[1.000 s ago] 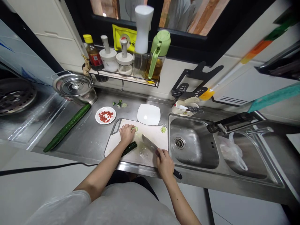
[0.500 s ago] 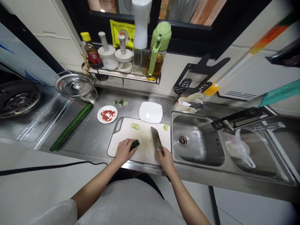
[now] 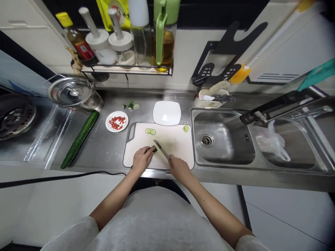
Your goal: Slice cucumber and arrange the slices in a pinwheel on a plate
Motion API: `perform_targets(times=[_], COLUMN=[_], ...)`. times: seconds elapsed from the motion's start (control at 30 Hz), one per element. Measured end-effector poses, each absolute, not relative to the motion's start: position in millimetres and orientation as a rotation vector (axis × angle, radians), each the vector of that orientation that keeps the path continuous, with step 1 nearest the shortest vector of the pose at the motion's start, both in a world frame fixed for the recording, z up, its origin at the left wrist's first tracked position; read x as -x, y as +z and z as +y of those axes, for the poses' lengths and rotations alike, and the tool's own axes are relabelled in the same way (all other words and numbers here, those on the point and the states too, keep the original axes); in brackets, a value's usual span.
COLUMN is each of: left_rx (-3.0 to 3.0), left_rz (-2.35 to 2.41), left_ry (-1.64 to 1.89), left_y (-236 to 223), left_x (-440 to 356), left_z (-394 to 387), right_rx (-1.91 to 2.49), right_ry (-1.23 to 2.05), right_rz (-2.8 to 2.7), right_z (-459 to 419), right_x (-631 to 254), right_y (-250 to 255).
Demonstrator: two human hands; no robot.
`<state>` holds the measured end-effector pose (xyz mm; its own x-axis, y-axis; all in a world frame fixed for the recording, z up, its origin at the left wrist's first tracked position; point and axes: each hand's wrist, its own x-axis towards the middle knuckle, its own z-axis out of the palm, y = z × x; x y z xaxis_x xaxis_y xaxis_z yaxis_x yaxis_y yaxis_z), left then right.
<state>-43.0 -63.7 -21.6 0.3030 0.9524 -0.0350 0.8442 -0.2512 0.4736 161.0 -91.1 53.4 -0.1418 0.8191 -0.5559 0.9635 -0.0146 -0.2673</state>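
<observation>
My left hand (image 3: 142,159) is closed over a short piece of dark green cucumber (image 3: 155,150) and holds it down on the white cutting board (image 3: 134,150). In my right hand (image 3: 179,168) is a kitchen knife (image 3: 162,151), its blade slanting up and left with the tip at the cucumber piece. Whether the edge has entered the piece I cannot tell. A few overlapping cucumber slices (image 3: 150,131) lie on the board beyond my left hand. More slices (image 3: 186,128) rest near the board's far right corner.
Behind the board is a white square plate (image 3: 166,113). Left of it stand a small plate (image 3: 108,122) of chopped red pieces and some cucumber ends (image 3: 130,105). A whole cucumber (image 3: 80,139) lies further left, near a lidded steel pot (image 3: 96,101). To the right is the sink (image 3: 225,139).
My right hand has brought the knife leftward from the board's right side to the cucumber piece. My left hand keeps its hold. The camera view has tilted down.
</observation>
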Motion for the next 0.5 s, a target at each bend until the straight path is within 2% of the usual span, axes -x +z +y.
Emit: perform_targets(times=[0.5], left_rx=[-2.173], left_rz=[1.646], left_ry=[0.306], left_y=[-23.2], left_x=[43.4], left_z=[-61.9], right_rx=[-1.801], right_ry=[-0.869], right_rz=[2.053], right_z=[-104.9], right_x=[-144.4], right_y=[48.7])
